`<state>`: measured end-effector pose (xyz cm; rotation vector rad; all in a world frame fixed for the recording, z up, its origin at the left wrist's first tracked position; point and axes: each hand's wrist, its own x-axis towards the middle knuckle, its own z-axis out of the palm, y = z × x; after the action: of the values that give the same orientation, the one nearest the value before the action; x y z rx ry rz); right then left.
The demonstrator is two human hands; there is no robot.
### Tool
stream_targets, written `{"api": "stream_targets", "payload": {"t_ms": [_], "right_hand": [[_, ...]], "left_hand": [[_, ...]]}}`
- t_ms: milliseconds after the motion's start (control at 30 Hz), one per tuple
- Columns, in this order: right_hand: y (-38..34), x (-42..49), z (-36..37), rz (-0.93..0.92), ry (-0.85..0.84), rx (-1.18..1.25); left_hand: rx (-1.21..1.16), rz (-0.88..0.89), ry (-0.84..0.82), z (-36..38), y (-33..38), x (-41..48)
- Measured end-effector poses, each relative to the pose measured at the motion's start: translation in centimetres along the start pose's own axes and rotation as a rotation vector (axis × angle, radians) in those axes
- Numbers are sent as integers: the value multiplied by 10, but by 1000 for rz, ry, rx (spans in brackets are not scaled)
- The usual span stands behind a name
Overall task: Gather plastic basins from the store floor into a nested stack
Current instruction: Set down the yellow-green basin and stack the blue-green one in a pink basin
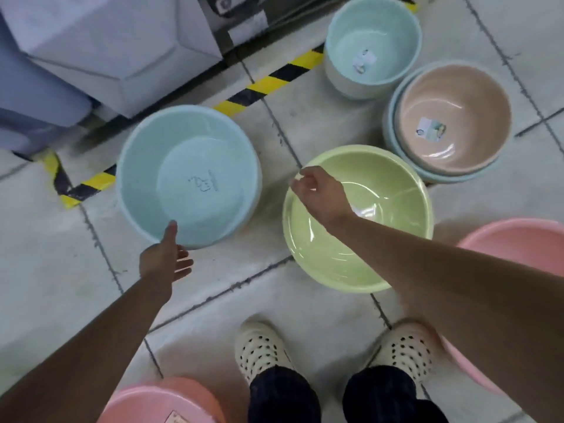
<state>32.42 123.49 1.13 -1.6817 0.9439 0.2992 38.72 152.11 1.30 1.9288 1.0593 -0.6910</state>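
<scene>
Head view shows your left hand pinching the near rim of a smooth, round light-blue plastic basin, thumb inside; your right hand grips the glossy green basin rim on the tiled floor.

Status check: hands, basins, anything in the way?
Left hand gripping blue basin rim. Right hand pinching green basin rim. Nothing between them.

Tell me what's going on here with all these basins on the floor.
A person stands over loose plastic basins on a tiled floor. The left hand grips the near rim of a light blue basin, thumb over the edge. The right hand pinches the far rim of a green basin. A tan basin already sits nested in a blue one.
</scene>
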Motion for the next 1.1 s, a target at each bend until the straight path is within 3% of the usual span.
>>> {"api": "stream_targets", "payload": {"t_ms": [100, 267, 533, 800, 1100], "right_hand": [[-27, 32, 42, -41, -66, -110], [-43, 67, 104, 5, -157, -192], [-28, 79, 130, 84, -10, -112], [-26, 19, 94, 50, 6, 16], [-61, -60, -10, 119, 116, 253]], "left_hand": [[-92, -33, 85, -17, 5, 35], [-261, -75, -70, -16, 11, 84], [-346, -37, -19, -1, 0, 101], [-352, 26, 75, -20, -4, 41], [-308, 211, -8, -12, 61, -74]]}}
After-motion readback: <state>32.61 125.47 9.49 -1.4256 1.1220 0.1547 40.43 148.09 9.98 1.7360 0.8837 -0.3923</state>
